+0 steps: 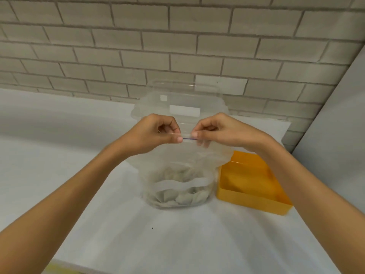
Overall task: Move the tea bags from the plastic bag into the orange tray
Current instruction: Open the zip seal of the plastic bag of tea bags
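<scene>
A clear zip-top plastic bag (177,167) stands upright on the white table, its bottom filled with several pale tea bags (177,196). My left hand (156,133) and my right hand (219,131) both pinch the bag's top edge along its purple zip line, thumbs and fingers closed on the plastic, a short stretch of the seal showing between them. The orange tray (246,200) sits on the table just right of the bag, under my right forearm; nothing shows on the part of its floor I can see.
A clear plastic container (185,99) with a white label stands behind the bag against the tiled wall. A grey vertical panel (335,115) rises at the right. The white table (79,135) stretches left and toward me.
</scene>
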Motion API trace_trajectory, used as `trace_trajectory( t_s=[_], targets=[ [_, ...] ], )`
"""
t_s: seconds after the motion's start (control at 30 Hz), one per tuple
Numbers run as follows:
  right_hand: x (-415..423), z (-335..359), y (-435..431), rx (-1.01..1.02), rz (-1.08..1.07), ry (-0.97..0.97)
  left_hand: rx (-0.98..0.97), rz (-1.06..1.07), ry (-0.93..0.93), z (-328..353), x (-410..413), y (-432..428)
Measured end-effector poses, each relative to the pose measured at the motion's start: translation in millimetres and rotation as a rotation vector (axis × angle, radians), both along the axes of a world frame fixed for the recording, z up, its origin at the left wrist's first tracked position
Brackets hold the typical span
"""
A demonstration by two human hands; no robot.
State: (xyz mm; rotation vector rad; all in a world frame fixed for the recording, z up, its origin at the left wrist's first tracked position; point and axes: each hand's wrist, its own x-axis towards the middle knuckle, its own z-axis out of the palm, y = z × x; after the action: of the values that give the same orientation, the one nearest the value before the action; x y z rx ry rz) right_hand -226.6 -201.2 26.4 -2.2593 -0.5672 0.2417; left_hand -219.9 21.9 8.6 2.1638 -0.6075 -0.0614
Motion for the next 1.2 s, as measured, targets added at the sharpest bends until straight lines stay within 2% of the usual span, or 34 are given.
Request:
trace_trajectory(
  t_s=[0.13, 0.33, 0.43, 0.5, 0.73, 0.93, 1.07, 1.13, 1.2],
  targets=[
    [-1, 2, 6, -0.01, -0.024, 0.042, 0.027, 0.111, -0.246, -6, -9, -5],
    [-4, 3, 12, 0.031, -0.075, 0.083, 0.054, 0.137, -0.446, -18, -15, -9],
    [-4, 0, 14, 0.054, -0.122, 0.135, 0.258, 0.15, -0.781, -26, -16, -11],
    [-4, -2, 14, 0.084, -0.139, 0.207, 0.331, 0.152, -0.916, -30, -15, -13],
    [-4, -7, 7, 0.102, -0.148, 0.351, 0.281, 0.101, -1.05, -41, -15, -17],
    [-4, -6, 4, 0.147, -0.133, 0.419, 0.299, 0.064, -1.074, -38, -17, -20],
    [-6, -3, 8, 0.125, -0.158, 0.327, 0.312, 0.156, -1.032, -42, -16, -22],
    [-6, -3, 8, 0.119, -0.183, 0.27, 0.167, 0.274, -0.844, -43, -25, -28],
    [-6, -6, 9, 0.121, -0.203, 0.255, -0.123, 0.407, -0.428, -40, -36, -34]
  ],
)
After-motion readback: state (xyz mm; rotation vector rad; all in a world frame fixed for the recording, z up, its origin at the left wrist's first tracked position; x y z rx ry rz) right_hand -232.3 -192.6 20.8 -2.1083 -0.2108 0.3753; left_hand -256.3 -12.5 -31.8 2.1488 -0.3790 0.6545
